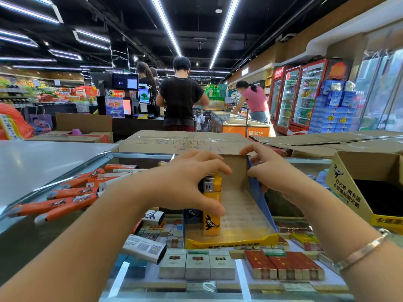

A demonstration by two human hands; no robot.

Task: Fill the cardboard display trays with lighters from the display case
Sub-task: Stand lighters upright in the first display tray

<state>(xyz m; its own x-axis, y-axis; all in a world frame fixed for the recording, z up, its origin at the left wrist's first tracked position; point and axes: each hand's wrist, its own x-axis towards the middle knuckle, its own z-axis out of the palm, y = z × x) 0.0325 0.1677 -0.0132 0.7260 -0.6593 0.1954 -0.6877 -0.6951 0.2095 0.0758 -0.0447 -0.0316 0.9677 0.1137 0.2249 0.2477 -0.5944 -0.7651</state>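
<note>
The left hand point(192, 182) is curled round a small cluster of upright lighters point(212, 205) — a yellow one in front, darker ones behind it — with the thumb low on the yellow body and the fingers over the metal tops. The lighters stand at the left end of the cardboard display tray point(231, 239), their bases on its gridded floor. The right hand point(270, 171) pinches the tray's blue right wall near its back corner, thumb and fingers curled on the card edge; a silver bracelet point(362, 250) sits on that wrist.

The tray rests on the glass top of the display case point(65, 175), its yellow front lip towards the camera. Left of the tray, orange lighters point(65, 199) lie flat in a loose heap on the glass, with a few white ones among them. Just in front of the tray, cigarette packs point(197, 265) show in rows beneath the glass. Right of the tray stands another open printed carton point(349, 192), dark inside. Behind the tray lies flattened brown cardboard point(185, 141), and further back people stand at a checkout
</note>
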